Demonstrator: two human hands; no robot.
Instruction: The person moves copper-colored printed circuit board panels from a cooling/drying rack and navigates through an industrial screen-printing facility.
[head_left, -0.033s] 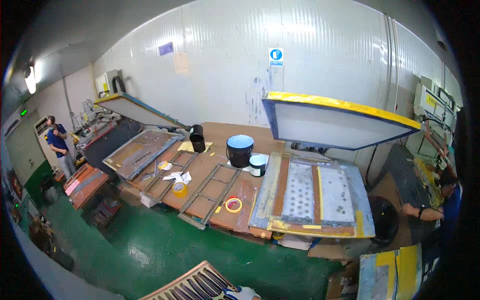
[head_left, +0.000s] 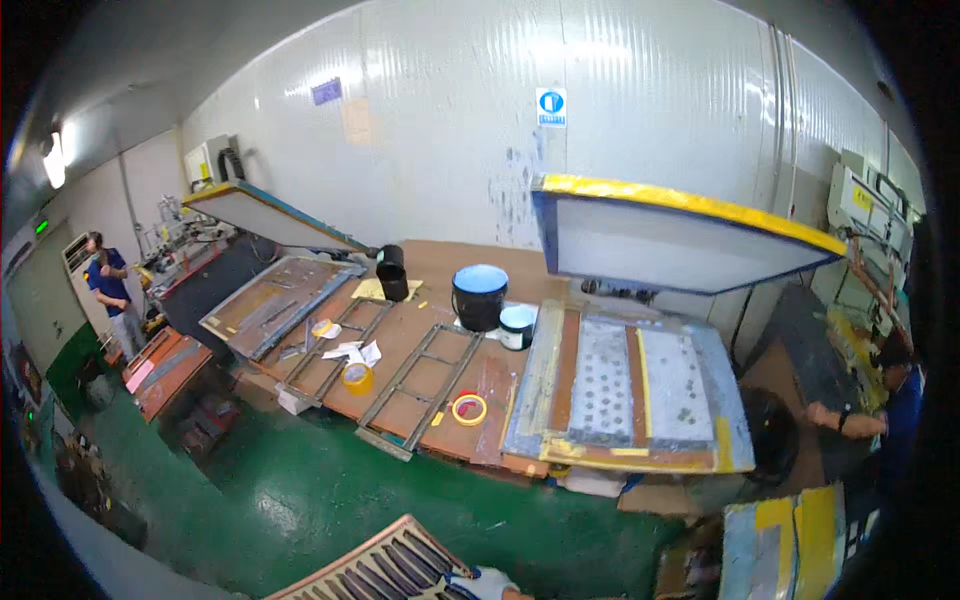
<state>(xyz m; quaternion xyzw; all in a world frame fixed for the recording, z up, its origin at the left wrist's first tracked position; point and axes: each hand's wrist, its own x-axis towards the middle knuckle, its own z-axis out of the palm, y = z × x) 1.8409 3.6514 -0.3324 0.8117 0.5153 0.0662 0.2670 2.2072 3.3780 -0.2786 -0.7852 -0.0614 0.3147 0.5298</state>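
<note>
At the bottom of the head view my right hand point(head_left: 480, 582), in a white glove, grips the right edge of a tray point(head_left: 408, 524). The tray has a light brown rim and holds rows of long dark strips point(head_left: 395, 563) on a pale base. It is tilted and runs out of the picture below, so only its far corner shows. My right fingers are partly hidden at the picture's lower edge. My left hand is out of the picture.
Across the green floor stands a bench with a printing screen point(head_left: 690, 238) raised over a dotted bed point(head_left: 603, 380), a black bucket point(head_left: 478, 305), metal frames point(head_left: 420, 385) and tape rolls point(head_left: 468, 409). Co-workers stand at far left point(head_left: 108, 285) and right point(head_left: 862, 425). Panels point(head_left: 780, 545) lean at lower right.
The tray and my right hand sit slightly higher in the picture and show a little more. The bench scene has shifted slightly with the view. My grip looks the same.
</note>
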